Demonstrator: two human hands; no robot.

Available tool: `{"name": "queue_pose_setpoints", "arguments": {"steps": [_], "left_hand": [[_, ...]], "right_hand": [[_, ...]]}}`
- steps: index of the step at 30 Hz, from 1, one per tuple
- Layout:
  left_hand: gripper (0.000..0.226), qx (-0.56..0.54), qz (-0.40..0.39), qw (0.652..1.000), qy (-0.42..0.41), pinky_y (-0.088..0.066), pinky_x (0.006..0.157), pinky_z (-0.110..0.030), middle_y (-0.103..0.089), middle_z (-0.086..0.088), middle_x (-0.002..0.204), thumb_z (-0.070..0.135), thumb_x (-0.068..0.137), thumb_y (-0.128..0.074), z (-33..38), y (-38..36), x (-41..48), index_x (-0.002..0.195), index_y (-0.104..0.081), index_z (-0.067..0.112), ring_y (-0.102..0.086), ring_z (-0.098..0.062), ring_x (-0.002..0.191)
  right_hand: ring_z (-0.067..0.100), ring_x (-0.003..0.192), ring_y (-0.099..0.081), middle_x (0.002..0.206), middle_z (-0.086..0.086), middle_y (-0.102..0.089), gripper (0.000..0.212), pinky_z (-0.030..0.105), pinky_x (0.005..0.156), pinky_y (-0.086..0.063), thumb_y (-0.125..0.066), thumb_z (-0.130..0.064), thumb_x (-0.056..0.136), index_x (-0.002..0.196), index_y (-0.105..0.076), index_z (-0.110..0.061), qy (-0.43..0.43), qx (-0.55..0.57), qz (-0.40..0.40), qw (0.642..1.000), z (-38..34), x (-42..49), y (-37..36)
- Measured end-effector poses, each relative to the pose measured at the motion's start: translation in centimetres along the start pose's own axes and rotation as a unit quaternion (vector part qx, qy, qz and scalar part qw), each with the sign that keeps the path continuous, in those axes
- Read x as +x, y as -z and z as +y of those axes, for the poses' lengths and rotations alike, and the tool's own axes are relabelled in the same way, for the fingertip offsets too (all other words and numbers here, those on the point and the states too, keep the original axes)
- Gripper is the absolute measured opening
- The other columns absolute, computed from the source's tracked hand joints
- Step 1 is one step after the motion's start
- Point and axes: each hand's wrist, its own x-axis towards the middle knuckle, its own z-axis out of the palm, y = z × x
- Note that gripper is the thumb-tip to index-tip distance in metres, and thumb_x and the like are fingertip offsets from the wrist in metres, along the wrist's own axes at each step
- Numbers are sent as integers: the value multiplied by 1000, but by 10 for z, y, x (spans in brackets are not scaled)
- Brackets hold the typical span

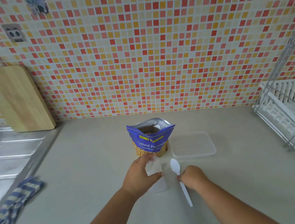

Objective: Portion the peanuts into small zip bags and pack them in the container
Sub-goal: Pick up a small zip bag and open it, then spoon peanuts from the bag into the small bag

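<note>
Room-wise it's comfy on my feed: the worktop [94, 161] has bare stretches on both sides of the action, hemmed in by the steel sink [13, 154] edge on the left, the dish rack [286, 114] on the right and the tiled wall [156, 57] at the back. A striped cloth [14, 207] sits on the sink's edge, and a cutting board [15, 98] leans on the wall. The peanut bag [151, 140] stands open mid-worktop, with the clear container [193, 144] just beside it on the right. Both forearms reach in from the bottom. The left hand [140, 176] is curled, pinching a small zip bag [153, 167] just in front of the peanut bag. The right hand [193, 178] grips a white plastic spoon [185, 193] mid-handle, bowl pointing away.
</note>
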Motion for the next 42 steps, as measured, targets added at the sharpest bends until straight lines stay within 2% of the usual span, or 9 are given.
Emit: {"name": "queue_pose_setpoints", "arguments": {"steps": [5,8,12,15,19,22,29,34,42], "left_hand": [[60,-16,35,999,-22,-33,82,-6,-58,24,103,57,62,-66,6,15,-1,114,-55,29,-49,5,98],[49,-39,79,995,-46,-33,79,0,-56,31,97,56,61,-65,16,33,2,106,-55,39,-49,11,97],[38,-68,116,990,-51,-39,79,-6,-61,26,96,48,64,-72,30,55,15,95,-50,48,-54,6,93],[35,-66,106,991,-44,-43,77,-14,-65,17,99,33,74,-75,34,70,31,104,-57,36,-58,0,92],[42,-40,65,997,-17,-44,78,-21,-65,10,103,35,76,-72,29,85,53,115,-55,29,-59,-11,97],[46,0,22,1000,-12,-43,77,-23,-63,9,108,38,76,-71,27,91,62,118,-53,30,-57,-11,98],[42,11,-17,998,-57,-39,70,-9,-63,10,107,35,75,-71,20,103,68,114,-55,27,-56,-8,95],[40,-1,-30,997,-75,-41,75,-8,-61,16,100,31,75,-73,15,106,67,111,-57,29,-56,-6,93],[41,-19,-43,998,-36,-51,90,-30,-64,11,110,34,74,-73,15,106,69,111,-55,31,-59,-9,101]], "right_hand": [[16,62,-58,77,3,-66,13,27,64,-49,-52,-16,94,82,-58,-15,71,245,-171,952,7,-23,47],[16,54,-50,71,1,-60,13,25,56,-48,-51,-20,97,86,-58,-18,122,312,-175,926,2,-41,86],[12,54,-49,73,-5,-63,14,26,55,-44,-51,-24,95,87,-62,-26,194,222,26,955,-37,-43,123],[18,78,-57,100,3,-66,27,29,70,-46,-46,-11,91,102,-65,-27,227,28,124,966,-75,-37,138],[24,91,-58,108,2,-63,33,28,71,-43,-49,-10,87,114,-63,-22,202,-305,166,916,-131,-35,144],[25,95,-57,100,3,-61,29,31,77,-46,-60,-18,85,113,-65,-13,182,-406,128,886,-165,-31,139],[24,85,-54,69,4,-43,30,30,73,-43,-63,-14,85,114,-62,-8,96,-317,58,942,-189,-6,102],[27,104,-62,112,8,-64,30,31,79,-47,-61,-13,86,116,-60,-9,63,-212,77,972,-173,9,84],[22,65,-50,62,2,-43,25,27,58,-39,-63,-21,81,64,-48,-10,54,-150,88,983,-161,25,101]]}}
